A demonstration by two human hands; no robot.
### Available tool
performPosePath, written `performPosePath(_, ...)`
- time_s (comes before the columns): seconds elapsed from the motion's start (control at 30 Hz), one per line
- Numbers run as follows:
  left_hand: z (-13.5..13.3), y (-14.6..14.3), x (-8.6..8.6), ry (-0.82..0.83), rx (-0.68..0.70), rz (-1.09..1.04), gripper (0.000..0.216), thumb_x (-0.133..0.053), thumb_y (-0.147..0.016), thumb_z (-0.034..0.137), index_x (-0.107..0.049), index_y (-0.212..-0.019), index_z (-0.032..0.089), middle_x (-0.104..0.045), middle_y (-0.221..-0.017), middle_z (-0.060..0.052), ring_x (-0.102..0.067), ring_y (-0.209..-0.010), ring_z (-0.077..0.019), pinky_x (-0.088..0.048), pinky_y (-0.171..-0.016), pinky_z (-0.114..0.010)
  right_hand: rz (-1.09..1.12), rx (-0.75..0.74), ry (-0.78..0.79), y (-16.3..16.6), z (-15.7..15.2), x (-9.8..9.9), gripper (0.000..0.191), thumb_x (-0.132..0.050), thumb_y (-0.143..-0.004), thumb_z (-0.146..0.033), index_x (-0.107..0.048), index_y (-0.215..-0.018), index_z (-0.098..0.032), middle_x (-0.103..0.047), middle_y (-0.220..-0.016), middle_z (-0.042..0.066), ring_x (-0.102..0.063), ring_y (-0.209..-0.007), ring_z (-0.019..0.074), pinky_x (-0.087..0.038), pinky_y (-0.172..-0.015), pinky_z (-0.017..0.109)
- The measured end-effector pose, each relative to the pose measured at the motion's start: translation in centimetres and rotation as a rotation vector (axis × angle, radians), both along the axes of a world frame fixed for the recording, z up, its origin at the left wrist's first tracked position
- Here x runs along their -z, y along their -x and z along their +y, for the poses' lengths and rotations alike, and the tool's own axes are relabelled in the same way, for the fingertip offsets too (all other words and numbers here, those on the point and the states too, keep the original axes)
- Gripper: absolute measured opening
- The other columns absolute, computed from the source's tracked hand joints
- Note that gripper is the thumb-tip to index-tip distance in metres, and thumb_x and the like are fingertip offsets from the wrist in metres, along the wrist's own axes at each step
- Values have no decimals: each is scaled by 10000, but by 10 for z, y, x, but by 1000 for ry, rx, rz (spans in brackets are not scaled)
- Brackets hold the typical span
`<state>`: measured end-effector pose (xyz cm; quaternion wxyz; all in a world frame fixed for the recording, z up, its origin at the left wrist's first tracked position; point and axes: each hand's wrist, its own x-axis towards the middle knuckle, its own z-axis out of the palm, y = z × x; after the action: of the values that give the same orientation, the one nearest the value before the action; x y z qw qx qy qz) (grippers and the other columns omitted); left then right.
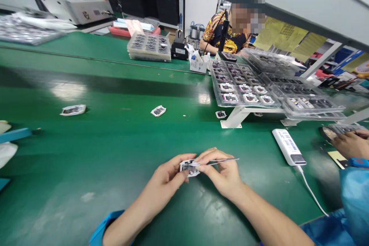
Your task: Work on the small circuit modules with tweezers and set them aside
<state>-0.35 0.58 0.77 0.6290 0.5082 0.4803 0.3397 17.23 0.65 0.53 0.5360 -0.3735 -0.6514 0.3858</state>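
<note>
So: steel tweezers at a small white-framed module, both hands closed

Module is held up over the green bench mat, lower centre of frame. Left hand pinches it between thumb and fingers. Right hand is closed on the tweezers, fingers against the module, tail sticking out right (tips hidden behind the fingers).

Around that: three loose modules lie on the mat, mid-frame. White power bank with barcode label sits right of the hands, white cable running to lower right. Clear trays of modules are on a white stand, right of centre; another stack is further back. Co-worker's hand is at the right edge, on a dark tray. Second person sits far side.
</note>
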Motion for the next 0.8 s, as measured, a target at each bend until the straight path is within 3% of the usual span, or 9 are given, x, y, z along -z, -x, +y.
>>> performPosePath(0.23, -3, -5, 3, -13, -41, -16, 439, -668, -716, 388, -688, -1102, 179, -609, -629, 9, -498, -581, -164, -392, -559, -277, -145, 5, -202, 0, 0, -1, 66, -682, -854, -264, -723, -802, -261, -791, -798, 24, -739, -738, 212, -526, -749, 385)
performPosePath(0.5, -4, -9, 9, 26, -122, -14, 487, -597, -773, 449, -668, -1109, 104, -608, -646, -1, -500, -559, -142, -395, -540, -263, -169, -39, -238, -1, -1, 0, 102, -690, -842, -174, -727, -855, -268, -793, -850, 24, -735, -791, 208, -511, -778, 382)
performPosePath(0.67, -3, -7, 9, 18, -138, -30, 407, -572, -802, 408, -692, -1055, 113, -614, -614, -4, -472, -542, -135, -382, -528, -259, 25, 60, 16, 1, 0, 1, 35, -714, -814, -201, -696, -825, -228, -754, -841, 44, -714, -804, 199, -550, -767, 348)
performPosePath(0.8, -3, -5, 8, 29, -161, -46, 400, -569, -797, 391, -702, -1046, 107, -617, -614, -10, -465, -541, -136, -382, -517, -255, 99, 56, 167, 0, 2, 2, 43, -686, -811, -234, -658, -795, -206, -707, -798, 36, -682, -772, 185, -546, -705, 310)
